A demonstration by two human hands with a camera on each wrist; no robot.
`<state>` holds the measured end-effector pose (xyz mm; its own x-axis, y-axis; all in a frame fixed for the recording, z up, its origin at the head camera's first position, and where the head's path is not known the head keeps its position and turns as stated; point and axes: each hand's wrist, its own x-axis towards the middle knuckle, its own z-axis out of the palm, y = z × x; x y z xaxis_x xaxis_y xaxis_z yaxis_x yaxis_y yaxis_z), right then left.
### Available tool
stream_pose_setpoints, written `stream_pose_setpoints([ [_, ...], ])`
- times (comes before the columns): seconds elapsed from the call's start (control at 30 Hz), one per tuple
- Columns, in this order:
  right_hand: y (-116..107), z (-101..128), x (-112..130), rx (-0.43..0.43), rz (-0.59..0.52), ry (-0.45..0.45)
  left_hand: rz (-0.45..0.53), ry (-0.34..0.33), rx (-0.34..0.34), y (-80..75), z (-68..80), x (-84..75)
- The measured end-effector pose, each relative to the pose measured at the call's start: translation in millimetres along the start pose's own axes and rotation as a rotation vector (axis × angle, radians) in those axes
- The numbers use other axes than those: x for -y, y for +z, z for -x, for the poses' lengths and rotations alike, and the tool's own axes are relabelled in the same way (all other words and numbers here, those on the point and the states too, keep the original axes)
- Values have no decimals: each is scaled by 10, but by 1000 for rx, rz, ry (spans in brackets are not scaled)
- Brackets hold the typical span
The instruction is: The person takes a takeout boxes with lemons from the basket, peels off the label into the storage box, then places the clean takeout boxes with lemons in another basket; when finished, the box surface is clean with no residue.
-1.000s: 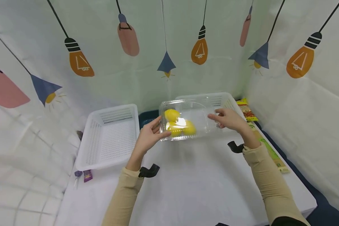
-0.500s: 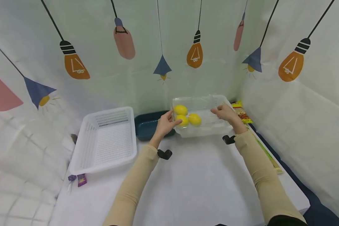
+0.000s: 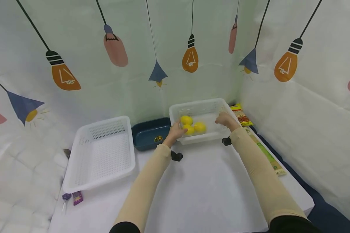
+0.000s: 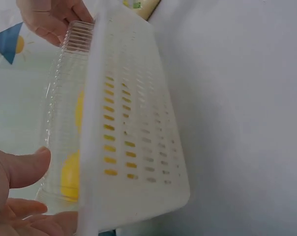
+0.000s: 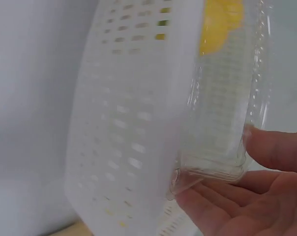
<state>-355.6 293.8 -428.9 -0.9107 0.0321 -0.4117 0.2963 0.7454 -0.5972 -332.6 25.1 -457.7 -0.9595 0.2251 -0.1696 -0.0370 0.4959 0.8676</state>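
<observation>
My left hand (image 3: 175,132) grips the left end of a clear plastic box (image 5: 222,118), thumb on one side and fingers on the other in the left wrist view. At its right end my right hand (image 3: 226,119) holds the box between thumb and fingers. Three yellow, lemon-like fruits (image 3: 186,120) lie grouped at the box's left side. The box sits partly within the right white perforated basket (image 4: 143,128), its upper part standing above the rim. Whether its underside touches the basket floor is hidden.
A second white basket (image 3: 105,158) stands at left. Between the baskets is a dark teal tray (image 3: 143,137) with a small patterned item (image 3: 158,138). Snack packets (image 3: 242,116) and a long green-yellow pack (image 3: 265,152) lie at right; a lollipop (image 3: 66,196) and purple packet (image 3: 77,197) at front left.
Both hands have carried the clear box with the yellow fruits back and down, from above the table into the right white basket. The teal tray is now more exposed; the head view has shifted.
</observation>
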Motion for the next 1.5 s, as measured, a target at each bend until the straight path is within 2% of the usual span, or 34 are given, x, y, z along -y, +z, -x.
stream_pose_setpoints([
  [0.17,156,-150,-19,42,-62,66,-68,6,26,57,-49,39],
  [0.23,178,-175,-27,59,-51,79,-94,-4,44,55,-65,20],
  [0.43,193,-209,-53,47,15,91,-207,-92,105,29,-111,-51],
  [0.53,217,-217,-24,49,39,93,-225,-136,121,1,-114,-50],
  [0.67,243,-216,31,51,89,76,-224,-150,107,-23,-106,-31],
  [0.73,250,-219,53,44,109,60,-229,-134,87,-26,-101,-29],
  [0.87,262,-226,86,-23,94,25,-228,-101,44,-13,-92,-58],
  [1.0,329,-190,118,-208,78,-88,-222,-53,-2,4,-60,-77],
  [1.17,508,19,193,-452,70,-329,-316,73,-73,19,63,-34],
  [1.33,678,403,302,-607,20,-582,-411,213,-157,-47,300,-49],
  [1.5,906,810,413,-670,60,-700,-562,323,-302,-177,661,-43],
])
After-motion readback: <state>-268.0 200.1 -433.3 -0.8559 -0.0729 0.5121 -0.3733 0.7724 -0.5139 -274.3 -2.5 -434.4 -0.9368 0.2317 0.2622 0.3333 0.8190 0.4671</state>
